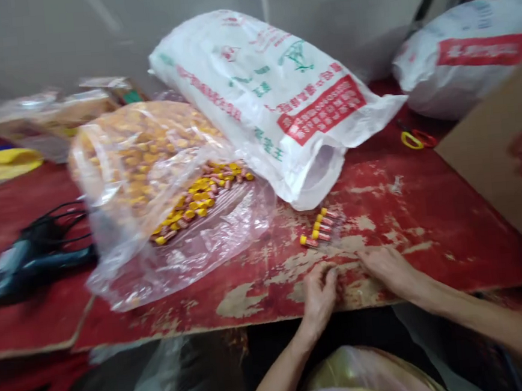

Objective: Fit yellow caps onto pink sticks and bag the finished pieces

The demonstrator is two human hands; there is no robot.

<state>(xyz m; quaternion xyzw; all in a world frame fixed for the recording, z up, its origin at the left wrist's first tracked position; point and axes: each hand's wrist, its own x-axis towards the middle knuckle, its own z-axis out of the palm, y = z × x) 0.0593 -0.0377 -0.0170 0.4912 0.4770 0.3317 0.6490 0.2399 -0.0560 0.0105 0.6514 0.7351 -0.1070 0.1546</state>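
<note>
At least five yellow-capped tubes point(322, 227) lie just beyond the fingers of the left hand point(319, 292) and right hand point(385, 265). Both hands' fingers are curled; whether they grip anything cannot be determined.

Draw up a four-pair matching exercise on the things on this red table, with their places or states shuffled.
1. Scissors
2. Dark corded tool
3. Big plastic bag
4. Small cluster of yellow-capped pieces

A. Just beyond the left hand
B. Near the brown cardboard
C. Transparent, many pieces inside
D. By the picture's left edge

Pairs: 1-B, 2-D, 3-C, 4-A
</note>
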